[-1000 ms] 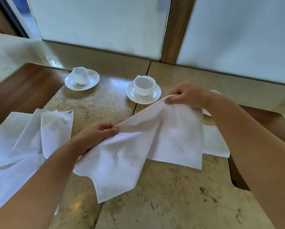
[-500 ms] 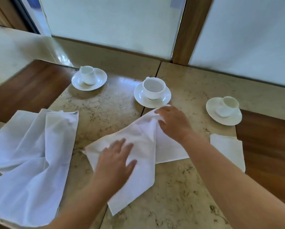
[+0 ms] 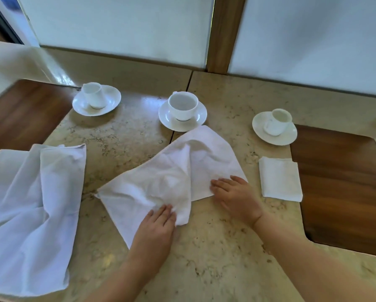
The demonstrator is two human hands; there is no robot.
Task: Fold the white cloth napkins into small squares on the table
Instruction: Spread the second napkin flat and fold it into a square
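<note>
A white napkin (image 3: 174, 175) lies crumpled and partly doubled over in the middle of the marble table (image 3: 215, 247). My left hand (image 3: 155, 229) rests flat on its near edge, fingers straight. My right hand (image 3: 235, 197) lies flat on its right corner, fingers spread. To the right sits a napkin folded into a small square (image 3: 279, 178). A loose pile of unfolded white napkins (image 3: 32, 205) covers the table's left side.
Three white cups on saucers stand along the back: one tipped at the left (image 3: 95, 99), one upright in the middle (image 3: 182, 110), one tipped at the right (image 3: 275, 125). Dark wood panels (image 3: 344, 188) flank the marble. A frosted window wall rises behind.
The napkin was held up in both hands a second ago; it now lies on the table. Both hands have slid toward me along the cloth, pressing it down.
</note>
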